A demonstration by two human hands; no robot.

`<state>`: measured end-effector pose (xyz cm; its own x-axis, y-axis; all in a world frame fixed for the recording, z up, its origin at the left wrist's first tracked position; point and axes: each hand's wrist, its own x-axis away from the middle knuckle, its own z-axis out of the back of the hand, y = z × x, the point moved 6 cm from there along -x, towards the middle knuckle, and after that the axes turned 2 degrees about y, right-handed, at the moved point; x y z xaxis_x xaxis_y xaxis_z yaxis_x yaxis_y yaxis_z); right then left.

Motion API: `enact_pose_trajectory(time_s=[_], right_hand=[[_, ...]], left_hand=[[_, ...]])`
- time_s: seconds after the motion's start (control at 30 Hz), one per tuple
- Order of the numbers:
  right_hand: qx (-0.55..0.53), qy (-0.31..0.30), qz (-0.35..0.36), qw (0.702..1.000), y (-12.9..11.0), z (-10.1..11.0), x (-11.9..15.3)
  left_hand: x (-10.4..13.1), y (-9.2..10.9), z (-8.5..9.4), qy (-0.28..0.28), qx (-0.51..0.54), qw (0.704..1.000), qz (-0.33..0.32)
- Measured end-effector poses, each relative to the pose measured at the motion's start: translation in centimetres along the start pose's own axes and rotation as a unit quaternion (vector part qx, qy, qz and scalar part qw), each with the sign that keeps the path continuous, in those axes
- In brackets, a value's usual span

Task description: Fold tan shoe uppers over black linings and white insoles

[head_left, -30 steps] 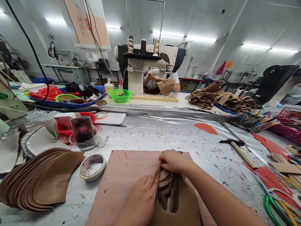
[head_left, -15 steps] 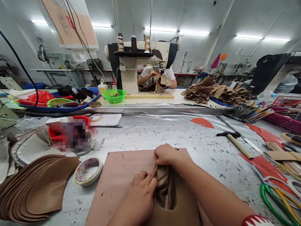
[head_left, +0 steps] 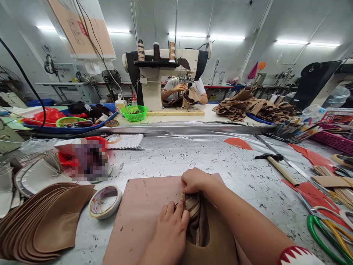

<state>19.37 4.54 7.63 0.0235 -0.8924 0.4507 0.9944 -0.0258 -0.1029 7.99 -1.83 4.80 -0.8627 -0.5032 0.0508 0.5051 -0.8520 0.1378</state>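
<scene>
A brown leather piece (head_left: 217, 235) with a rounded opening lies on a pinkish board (head_left: 143, 206) in front of me. Folded brown lining with lighter stripes shows inside the opening. At the opening's far end, my right hand (head_left: 194, 180) is closed in a fist-like pinch on the piece's edge; its fingertips are hidden from view. My left hand (head_left: 172, 228) lies just nearer, its bent fingers pressed together on the left edge of the same piece. The two hands are close to each other, fingers nearly meeting.
Left of the board are a tape roll (head_left: 105, 202) and a stack of brown leather pieces (head_left: 52, 217). At right lie a hammer (head_left: 282, 170), red pieces (head_left: 317, 195) and green-handled scissors (head_left: 317, 235). A person works behind a sewing machine (head_left: 151, 88).
My left hand has shifted slightly right along the edge, its fingers now further over the opening. My right hand keeps its grip in nearly the same place.
</scene>
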Motion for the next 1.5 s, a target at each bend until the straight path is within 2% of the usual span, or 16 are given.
enact_pose_trajectory(time_s=[0.1, 0.33, 0.5, 0.63, 0.73, 0.8, 0.9, 1.0, 1.13, 1.23, 1.37, 1.5], right_hand=[[-0.009, -0.022, 0.0, 1.0, 0.1, -0.2, 0.2], [0.012, -0.029, -0.021, 0.999, -0.1, -0.2, -0.2], [0.023, -0.053, -0.027, 0.998, -0.8, 0.0, -0.7], [0.004, -0.026, -0.001, 1.0, -0.3, -0.4, 0.2], [-0.033, 0.016, 0.016, 0.999, 0.9, -1.1, 1.3], [-0.054, 0.049, 0.02, 0.997, 1.6, -1.4, 1.9], [-0.079, 0.074, 0.024, 0.994, 2.1, -1.5, 2.5], [-0.101, 0.069, 0.036, 0.992, 2.0, -1.5, 2.7], [-0.132, 0.077, 0.09, 0.984, 1.5, -1.6, 2.7], [-0.142, 0.101, 0.13, 0.976, 1.3, -1.8, 2.6], [-0.123, 0.12, 0.148, 0.974, 0.9, -1.6, 2.8], [-0.133, 0.097, 0.169, 0.972, -0.8, -1.2, 3.0]], left_hand=[[-0.1, -0.1, 0.2, 0.003, 0.003, 1.0, 0.002], [-0.1, 0.1, 0.2, 0.014, 0.002, 1.0, -0.002], [0.7, -0.7, 0.3, 0.039, 0.037, 0.999, -0.002], [1.0, -2.3, 0.6, 0.103, 0.113, 0.988, -0.007], [0.6, -3.8, 0.6, 0.174, 0.154, 0.972, 0.016], [0.3, -4.5, 0.3, 0.198, 0.182, 0.963, 0.029], [-0.1, -5.2, 0.0, 0.198, 0.243, 0.948, 0.046], [-0.2, -5.8, -0.1, 0.176, 0.329, 0.924, 0.084], [-0.1, -6.3, 0.2, 0.149, 0.402, 0.894, 0.131], [-0.3, -6.3, 0.6, 0.139, 0.417, 0.889, 0.127], [-0.5, -6.2, 0.6, 0.138, 0.411, 0.891, 0.132], [-0.4, -6.2, 0.7, 0.145, 0.412, 0.89, 0.128]])
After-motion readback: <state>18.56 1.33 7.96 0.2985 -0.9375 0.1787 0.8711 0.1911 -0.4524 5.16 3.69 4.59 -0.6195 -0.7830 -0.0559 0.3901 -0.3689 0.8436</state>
